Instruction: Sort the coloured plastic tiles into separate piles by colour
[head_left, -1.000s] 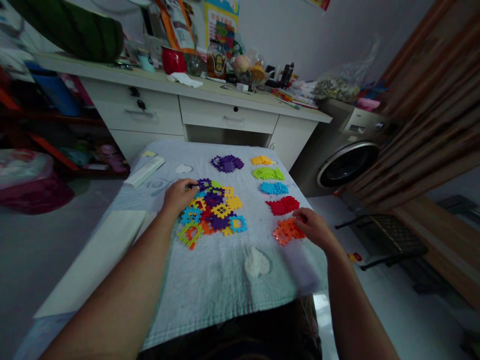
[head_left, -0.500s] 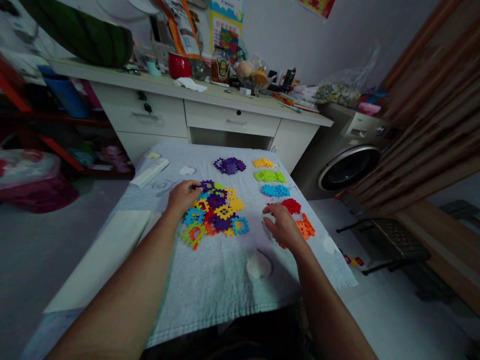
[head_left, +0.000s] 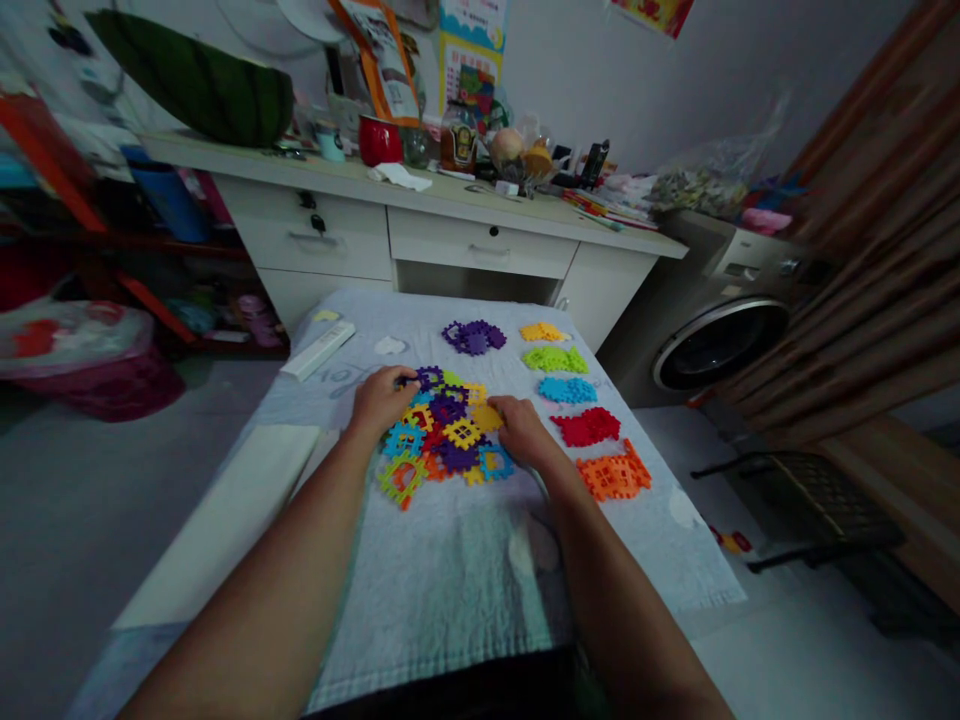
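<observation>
We're resting our left hand on the left edge of the mixed tile pile, which is sitting in the middle of the towel. Our right hand is touching a yellow tile on its right edge. Honestly can't tell whether either hand is gripping anything.

A single camera on the person's head looked forward and down, close over the towel-covered table, toward the desk beyond.
</observation>
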